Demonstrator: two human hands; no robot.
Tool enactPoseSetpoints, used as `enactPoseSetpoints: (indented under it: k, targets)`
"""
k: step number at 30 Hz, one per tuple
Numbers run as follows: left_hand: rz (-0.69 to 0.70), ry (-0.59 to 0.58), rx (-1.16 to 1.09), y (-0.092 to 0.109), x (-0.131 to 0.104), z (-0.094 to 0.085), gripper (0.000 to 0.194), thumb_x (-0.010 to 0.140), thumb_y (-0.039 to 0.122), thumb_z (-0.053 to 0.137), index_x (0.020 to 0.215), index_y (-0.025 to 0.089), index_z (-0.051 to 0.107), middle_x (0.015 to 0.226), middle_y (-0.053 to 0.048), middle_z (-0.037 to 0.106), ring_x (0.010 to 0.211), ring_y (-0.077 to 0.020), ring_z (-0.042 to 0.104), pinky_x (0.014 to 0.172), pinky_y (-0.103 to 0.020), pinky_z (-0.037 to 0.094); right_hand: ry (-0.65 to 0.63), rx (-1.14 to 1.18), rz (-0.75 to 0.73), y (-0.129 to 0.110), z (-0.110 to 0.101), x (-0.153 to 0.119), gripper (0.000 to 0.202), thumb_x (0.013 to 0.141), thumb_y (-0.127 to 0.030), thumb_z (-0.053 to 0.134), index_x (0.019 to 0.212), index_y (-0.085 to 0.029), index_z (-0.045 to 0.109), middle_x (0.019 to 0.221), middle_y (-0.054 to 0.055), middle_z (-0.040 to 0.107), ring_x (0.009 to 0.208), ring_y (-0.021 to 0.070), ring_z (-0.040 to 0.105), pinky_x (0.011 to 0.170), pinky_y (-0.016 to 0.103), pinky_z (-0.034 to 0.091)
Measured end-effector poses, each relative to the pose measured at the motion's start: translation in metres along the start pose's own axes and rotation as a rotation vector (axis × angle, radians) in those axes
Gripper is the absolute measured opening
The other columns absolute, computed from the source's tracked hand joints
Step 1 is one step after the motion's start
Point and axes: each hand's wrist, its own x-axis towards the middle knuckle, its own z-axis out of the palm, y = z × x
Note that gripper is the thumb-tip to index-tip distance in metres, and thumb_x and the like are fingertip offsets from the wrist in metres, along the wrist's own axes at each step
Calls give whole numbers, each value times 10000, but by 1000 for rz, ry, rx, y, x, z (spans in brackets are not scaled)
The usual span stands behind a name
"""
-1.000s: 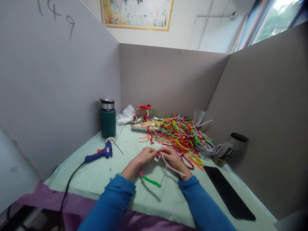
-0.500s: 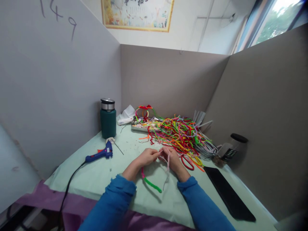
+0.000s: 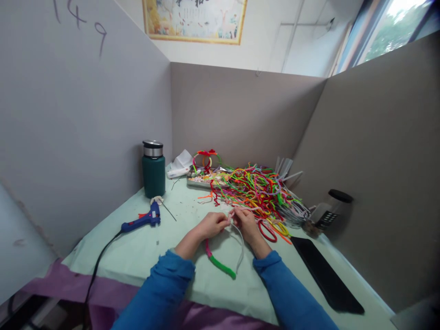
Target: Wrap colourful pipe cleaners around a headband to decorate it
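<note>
A thin hoop (image 3: 222, 266), like a headband, hangs in a curve below my hands. Green and pink fuzzy wrapping covers one side of it, while the other side is bare grey. My left hand (image 3: 213, 224) is closed, pinching the hoop's upper part. Close beside it, my right hand (image 3: 245, 225) pinches a pale pink pipe cleaner (image 3: 231, 216) against the hoop. A pale pink length extends to the right behind my right hand. The fingers partly hide the spot where pipe cleaner and hoop meet.
Behind my hands lies a heap of coloured pipe cleaners (image 3: 254, 188) beside a metal tray (image 3: 199, 184). Red-handled scissors (image 3: 267, 231) are at the right, near a black flat object (image 3: 326, 275) and a jar (image 3: 332, 213). At left are a blue glue gun (image 3: 142, 221) and a green bottle (image 3: 153, 176).
The pale pink pipe cleaner's loose end, which hung down in front of my right hand, now points right behind it. The hoop's green part has swung slightly right and down.
</note>
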Motion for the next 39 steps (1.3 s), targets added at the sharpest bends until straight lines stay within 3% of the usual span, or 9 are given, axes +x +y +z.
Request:
enactPoseSetpoints:
  k: [7, 15, 18, 22, 25, 31, 39]
  targets:
    - [99, 158, -3, 3, 0, -1, 267, 859, 321, 449, 711, 148, 589, 563, 24, 548, 533, -87, 462, 562, -196, 335, 35, -151, -2, -3, 4, -1, 383, 659, -491, 666, 508, -162, 538, 457, -27, 456, 428, 87, 362, 423, 232, 259]
    - [98, 352, 41, 2, 0, -2, 210, 869, 291, 441, 825, 159, 598, 580, 24, 537, 534, -94, 455, 565, -203, 333, -203, -239, 10, -8, 5, -8, 380, 725, -489, 603, 540, -163, 539, 452, -36, 418, 428, 84, 342, 430, 232, 243]
    - [81, 351, 2, 3, 0, -3, 211, 863, 287, 442, 847, 164, 612, 587, 26, 540, 543, -95, 458, 575, -202, 340, -254, -270, 4, -7, 3, -8, 361, 747, -468, 586, 555, -165, 546, 467, -37, 421, 447, 88, 345, 440, 230, 252]
    - [-9, 325, -59, 0, 3, -7, 276, 862, 308, 419, 728, 159, 608, 562, 27, 524, 556, -98, 465, 583, -200, 356, -248, -264, 18, -5, 1, -8, 350, 765, -463, 584, 585, -162, 587, 475, -32, 438, 459, 92, 357, 449, 232, 247]
    - [-73, 319, -73, -4, 5, -7, 289, 860, 318, 412, 755, 152, 624, 629, 10, 584, 613, -109, 508, 618, -204, 382, -263, -202, 27, -8, 1, -9, 345, 777, -463, 588, 612, -161, 614, 483, -26, 460, 453, 90, 363, 445, 233, 243]
    - [-3, 262, -32, -8, 6, -1, 296, 868, 267, 406, 1023, 176, 641, 980, -42, 675, 889, -152, 586, 800, -234, 415, -299, -77, 87, -13, 2, -11, 352, 759, -469, 621, 606, -152, 619, 502, -21, 477, 457, 86, 374, 452, 229, 270]
    - [44, 259, 26, -10, 5, 0, 295, 838, 314, 489, 1038, 174, 655, 973, -56, 680, 856, -159, 591, 790, -241, 429, -318, -12, 102, -13, 2, -10, 371, 745, -480, 632, 585, -147, 605, 530, -9, 498, 466, 83, 384, 451, 229, 274]
